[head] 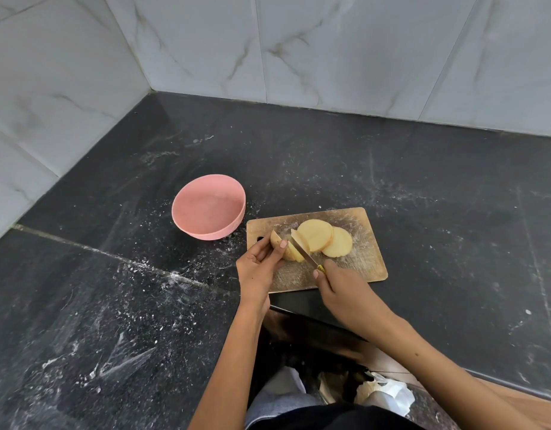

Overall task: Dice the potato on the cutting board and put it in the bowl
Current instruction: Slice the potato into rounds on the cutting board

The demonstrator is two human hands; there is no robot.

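one wooden cutting board (364, 268) carries two round pale potato slices (327, 240); left hand (258, 265) grips the uncut potato end (279, 243), right hand (345, 290) clamps one yellow-handled knife (305, 251); one pink bowl (208, 211) just beside the board's left edge.

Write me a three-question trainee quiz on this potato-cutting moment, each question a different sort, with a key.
1. True or false: the pink bowl already holds diced potato.
2. Multiple choice: What is the left hand doing? A) holding the uncut end of the potato on the cutting board B) lifting the bowl C) resting flat on the counter
3. Fill in: the right hand grips the ____, whose blade is in the potato beside the cut slices.

Key:
1. False; the bowl is empty and stands on the counter, left of the board.
2. A
3. knife
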